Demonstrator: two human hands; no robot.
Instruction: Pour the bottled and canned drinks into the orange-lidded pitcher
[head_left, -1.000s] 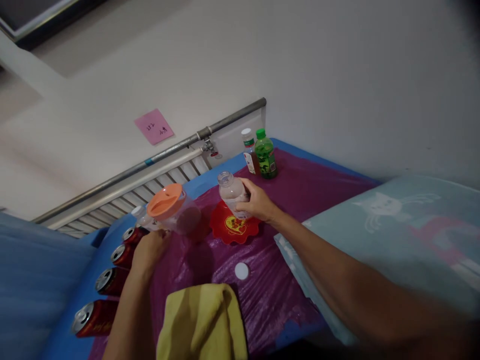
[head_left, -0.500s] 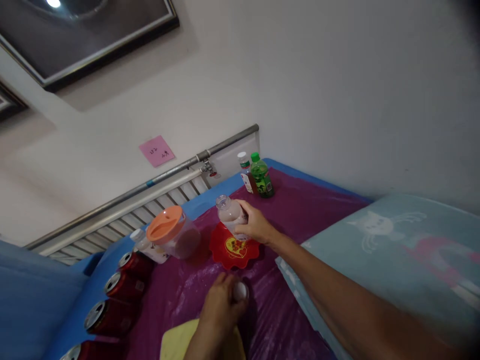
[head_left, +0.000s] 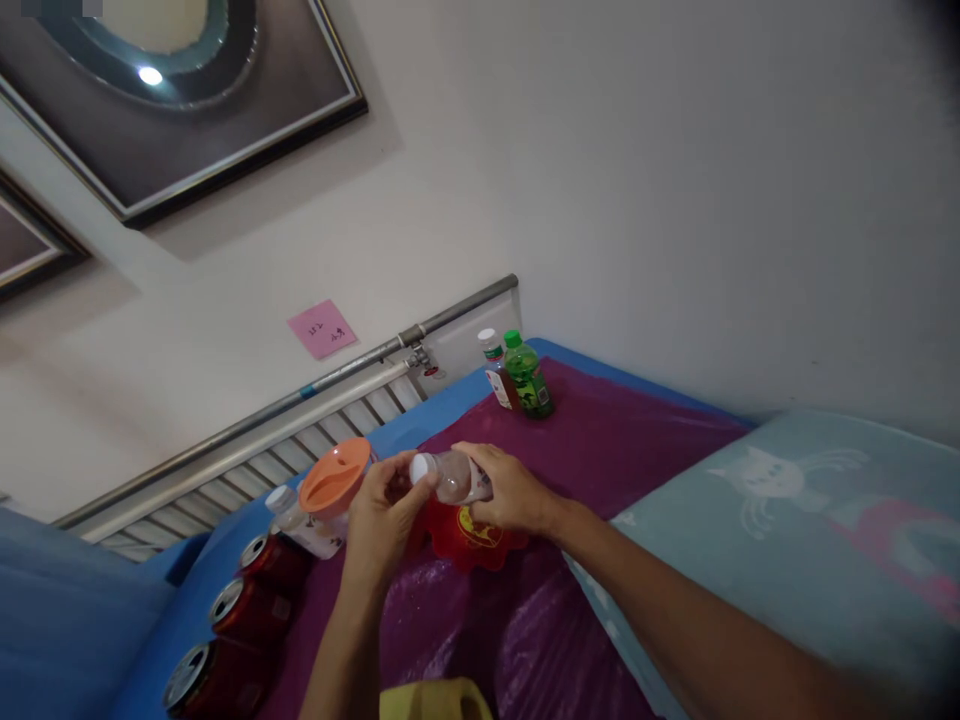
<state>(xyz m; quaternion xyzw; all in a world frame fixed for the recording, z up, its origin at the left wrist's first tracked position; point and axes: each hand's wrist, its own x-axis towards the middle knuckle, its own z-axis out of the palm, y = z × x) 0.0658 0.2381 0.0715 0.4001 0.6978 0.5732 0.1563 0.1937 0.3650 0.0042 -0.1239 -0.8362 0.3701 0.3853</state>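
In the head view, I have the clear bottle above the red scalloped dish, tilted with its neck toward the left. My right hand is curled around the bottle's lower body; my left hand is partly closed, thumb and fingers at the white cap on the neck. I cannot tell whether the cap is fully seated. The left hand obstructs most of the body of the orange-lidded pitcher; the bottle and right hand cover the dish's far part. Left of the pitcher stands a white-capped bottle, with a row of three red cans running toward the near edge. A green bottle and a bottle of brown liquid stand close together at the far end of the purple cover. A yellow cloth lies at the bottom edge; a pale blue-green patterned fabric lies under the right forearm. Compared with half a second ago, the left hand has risen from the cover to the bottle, the cap has moved to the previously bare neck, and the bottle leans further left. The fourth can has left view.
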